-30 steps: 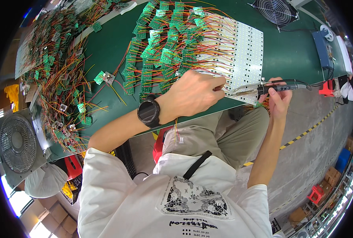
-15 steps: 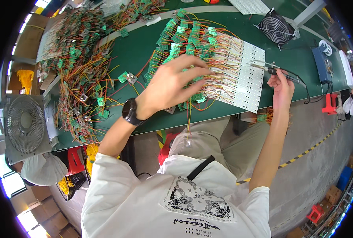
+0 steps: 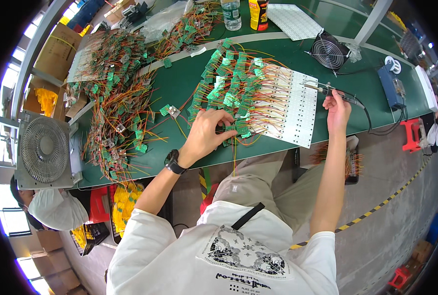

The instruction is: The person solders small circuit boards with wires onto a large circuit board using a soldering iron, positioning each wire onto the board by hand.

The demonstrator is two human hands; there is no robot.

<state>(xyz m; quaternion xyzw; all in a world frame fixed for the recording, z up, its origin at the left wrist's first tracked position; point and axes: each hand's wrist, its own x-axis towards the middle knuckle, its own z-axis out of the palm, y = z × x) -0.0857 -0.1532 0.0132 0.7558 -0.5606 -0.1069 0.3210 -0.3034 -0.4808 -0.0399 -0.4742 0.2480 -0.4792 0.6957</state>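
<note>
My left hand, a dark watch on its wrist, is closed at the near edge of a cluster of small green circuit boards. Its thumb and fingertips pinch one green circuit board. Red and yellow wires run from the cluster to a white perforated panel lying on the bench. Over the panel's right edge, my right hand grips a soldering iron with a dark cable. The iron's metal tip and a thin curved tube beside it point left, above the panel; contact with it cannot be made out.
A large pile of wired boards covers the bench's left side. Beyond the panel stand a black fan, a blue box-shaped unit, a water bottle and a second white panel. A grey fan stands at far left.
My left hand has drawn back from above the wires to the cluster's near edge and closed on a board. My right hand keeps the iron by the panel's right edge. The view has shifted slightly.
</note>
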